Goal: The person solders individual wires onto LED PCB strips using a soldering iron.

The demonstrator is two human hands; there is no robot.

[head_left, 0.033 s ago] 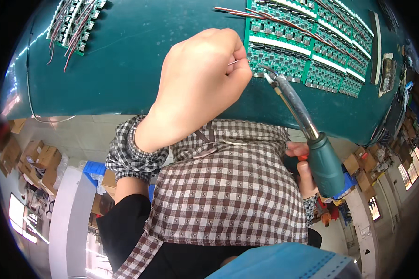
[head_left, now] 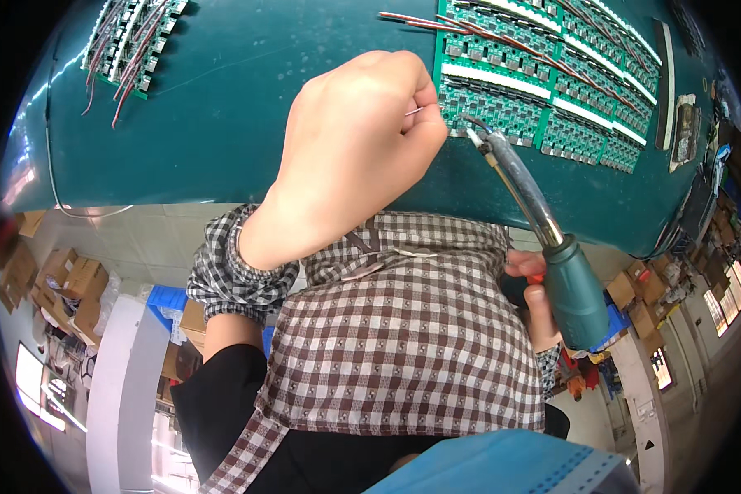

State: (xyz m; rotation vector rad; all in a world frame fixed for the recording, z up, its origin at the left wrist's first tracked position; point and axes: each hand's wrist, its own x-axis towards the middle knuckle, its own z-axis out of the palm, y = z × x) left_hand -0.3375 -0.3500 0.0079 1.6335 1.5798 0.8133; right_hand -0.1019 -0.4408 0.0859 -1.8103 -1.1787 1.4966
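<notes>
Before the green rectangular circuit-board panel (head_left: 510, 119), I keep my right hand (head_left: 540, 313) curled round a dark-green-handled soldering iron (head_left: 576, 292), its tip (head_left: 474, 121) over the panel; at the panel's left edge, my nearly closed left hand (head_left: 358, 136) pinches thin silvery wire (head_left: 413, 111).

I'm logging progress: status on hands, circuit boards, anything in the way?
Left hand pinching thin wire. Right hand gripping soldering iron, tip at circuit boards. Red and dark wires cross farther rows, seemingly clear of tip.

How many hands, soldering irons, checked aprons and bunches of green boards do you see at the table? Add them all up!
Left hand and right hand: 2
Soldering iron: 1
Checked apron: 1
Right bunch of boards and left bunch of boards: 2
Total: 6
</notes>
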